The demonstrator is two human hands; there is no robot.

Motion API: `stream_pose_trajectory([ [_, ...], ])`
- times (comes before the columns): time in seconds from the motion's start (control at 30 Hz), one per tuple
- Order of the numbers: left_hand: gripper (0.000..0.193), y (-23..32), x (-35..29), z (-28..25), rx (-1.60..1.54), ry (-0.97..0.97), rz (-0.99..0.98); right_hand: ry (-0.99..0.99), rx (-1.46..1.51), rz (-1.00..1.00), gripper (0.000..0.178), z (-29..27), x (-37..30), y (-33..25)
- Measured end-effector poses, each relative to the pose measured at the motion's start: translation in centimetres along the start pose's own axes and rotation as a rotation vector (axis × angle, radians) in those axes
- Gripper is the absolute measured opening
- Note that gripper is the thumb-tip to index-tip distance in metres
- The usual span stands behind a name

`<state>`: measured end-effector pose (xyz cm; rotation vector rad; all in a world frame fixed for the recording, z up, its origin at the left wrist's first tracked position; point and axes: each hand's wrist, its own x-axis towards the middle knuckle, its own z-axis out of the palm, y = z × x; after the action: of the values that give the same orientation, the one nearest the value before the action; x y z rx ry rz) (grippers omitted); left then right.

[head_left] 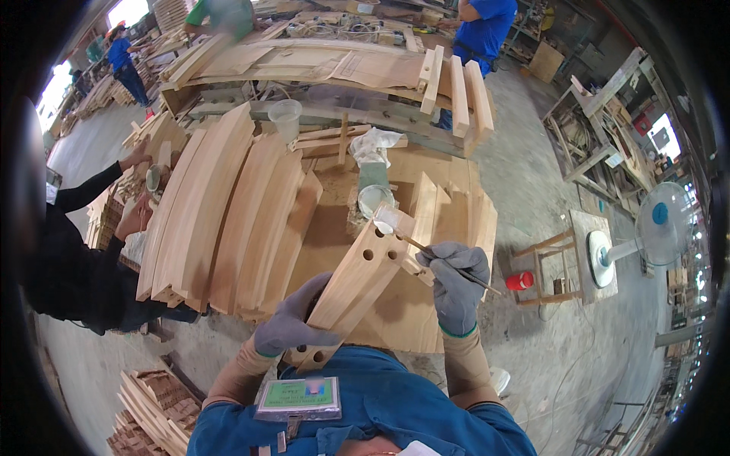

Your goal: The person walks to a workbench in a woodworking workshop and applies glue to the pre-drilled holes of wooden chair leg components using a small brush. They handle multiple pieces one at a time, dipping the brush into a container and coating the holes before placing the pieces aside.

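In my gloved left hand is a thick pale wooden beam, tilted with its upper end away from me. Round dark holes show near both ends. My gloved right hand pinches a thin stick, which slants toward the beam's far end. White, wet-looking matter covers the stick's tip area, so I cannot tell whether it has bristles. Just beyond that end stands a small cup with whitish contents. A crumpled white cloth lies behind the cup.
Curved wooden boards stand in a row at the left, with shorter pieces at the right of the cardboard-covered table. A clear plastic bucket is behind. Someone in dark sleeves works at left. A fan stands right.
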<state>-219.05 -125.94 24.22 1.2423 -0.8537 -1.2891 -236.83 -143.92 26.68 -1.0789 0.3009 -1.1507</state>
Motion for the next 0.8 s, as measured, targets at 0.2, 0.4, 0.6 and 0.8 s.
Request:
stream_pose_trajectory([
  [0.2, 0.093, -0.2, 0.1, -0.1, -0.031, 0.001, -0.01, 0.002, 0.044, 0.057, 0.019, 0.0, -0.9, 0.2],
  [0.4, 0.094, -0.9, 0.2, -0.3, -0.016, 0.028, -0.014, -0.005, 0.015, 0.052, 0.019, 0.0, -1.7, 0.8],
  [0.6, 0.092, -0.6, 0.0, -0.2, -0.019, 0.055, -0.033, 0.0, 0.02, 0.11, 0.014, 0.2, -1.9, 1.1],
  [0.8, 0.09, -0.5, -0.2, -0.2, 0.102, 0.076, -0.03, -0.045, -0.128, 0.189, 0.004, 2.7, 2.4, -3.3],
])
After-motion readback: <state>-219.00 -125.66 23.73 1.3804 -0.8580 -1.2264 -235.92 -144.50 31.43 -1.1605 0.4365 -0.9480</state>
